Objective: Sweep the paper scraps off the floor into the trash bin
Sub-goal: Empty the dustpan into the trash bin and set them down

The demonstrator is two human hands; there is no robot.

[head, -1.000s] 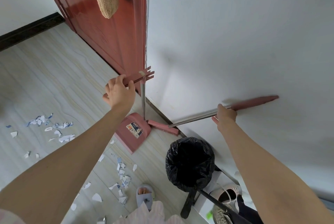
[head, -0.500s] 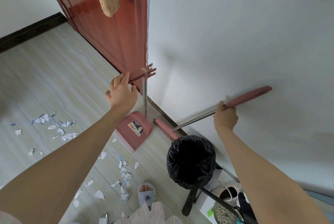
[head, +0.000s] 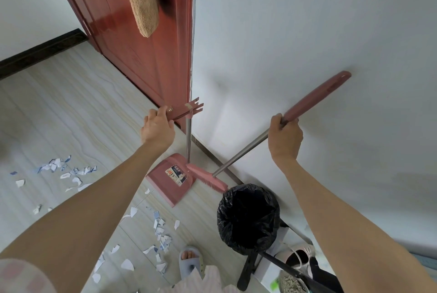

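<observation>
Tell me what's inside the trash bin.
The trash bin shows only its black liner bag; no scraps are visible, though the bottom is too dark to see.

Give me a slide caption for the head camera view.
Left hand holds dustpan handle, right hand grips broom.

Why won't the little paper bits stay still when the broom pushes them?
The paper scraps look thin and torn small, so they are probably very light and may flutter or skid ahead of the broom head. Some curl upward, so bristles might slide under or past them. The floor looks smooth, so they will likely slip easily toward the dustpan.
</observation>
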